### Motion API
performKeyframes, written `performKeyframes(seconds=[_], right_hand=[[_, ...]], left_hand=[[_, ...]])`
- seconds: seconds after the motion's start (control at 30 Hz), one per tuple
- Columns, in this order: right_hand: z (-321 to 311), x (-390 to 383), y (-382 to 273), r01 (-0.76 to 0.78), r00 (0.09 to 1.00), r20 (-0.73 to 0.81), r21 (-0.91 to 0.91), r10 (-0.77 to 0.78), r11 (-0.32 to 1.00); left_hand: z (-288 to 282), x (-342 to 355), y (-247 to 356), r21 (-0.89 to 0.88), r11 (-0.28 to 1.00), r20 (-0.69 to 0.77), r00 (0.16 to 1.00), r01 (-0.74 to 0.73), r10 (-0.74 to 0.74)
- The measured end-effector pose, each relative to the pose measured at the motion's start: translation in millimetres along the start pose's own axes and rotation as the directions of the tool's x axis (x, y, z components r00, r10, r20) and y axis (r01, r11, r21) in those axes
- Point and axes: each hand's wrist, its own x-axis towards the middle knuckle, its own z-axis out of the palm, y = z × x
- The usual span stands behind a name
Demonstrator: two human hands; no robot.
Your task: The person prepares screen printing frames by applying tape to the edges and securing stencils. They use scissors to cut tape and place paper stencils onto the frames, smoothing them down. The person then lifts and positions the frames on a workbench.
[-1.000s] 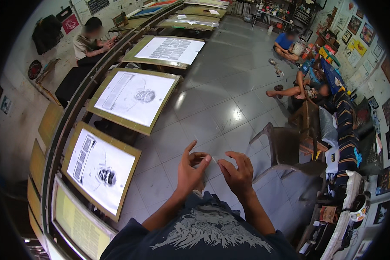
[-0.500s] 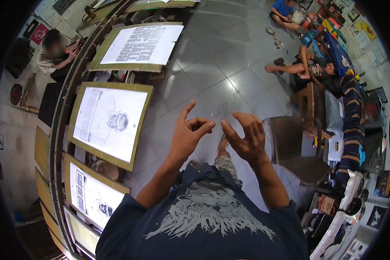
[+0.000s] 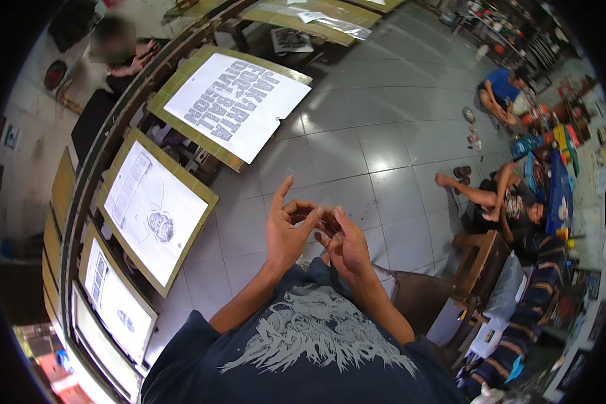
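Observation:
My left hand [image 3: 288,237] is in front of my body, index finger extended, thumb and middle finger pinched on something small, thin and clear, too faint to name. My right hand [image 3: 345,246] meets its fingertips, thumb raised and fingers curled in at the same faint piece. To the left, boards with white printed sheets [image 3: 151,209] rest along a long dark rack [image 3: 101,148]; the nearest sheets show drawings, a farther one [image 3: 232,104] large lettering.
Behind the rack a person [image 3: 118,57] sits. On the right, one person [image 3: 501,94] sits on the tiled floor [image 3: 397,135] and another [image 3: 505,198] reclines by a wooden bench [image 3: 478,269]. A dark chair [image 3: 417,296] stands at my right, near a striped cushion [image 3: 525,310].
The view has turned. My hands, slightly apart half a second ago, now meet at the fingertips; my right hand has moved inward and rotated, its thumb now raised.

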Motion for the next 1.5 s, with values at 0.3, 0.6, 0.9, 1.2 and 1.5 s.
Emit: performKeyframes(seconds=[0.3,0.6,0.9,1.2,1.5], right_hand=[[24,128,-47,-0.194,0.980,0.016,-0.123,0.197,0.973],[22,251,-63,-0.251,0.968,-0.107,-0.343,0.228,0.905],[-11,349,-21,-0.484,0.875,-0.136,-0.230,0.465,0.844],[-5,370,-18,-0.509,0.852,0.009,-0.216,0.523,0.833],[-6,372,-9,-0.510,0.853,-0.014,-0.237,0.522,0.827]], left_hand=[[-2,98,-9,0.065,0.998,-0.239,0.971,-0.007,0.022],[-38,190,-37,0.398,0.917,-0.410,0.898,0.016,0.162],[-77,244,-78,0.865,0.496,-0.119,0.929,-0.077,0.351],[-87,258,-88,0.915,0.377,0.007,0.937,-0.147,0.349],[-88,259,-91,0.879,0.450,-0.011,0.935,-0.161,0.355]])
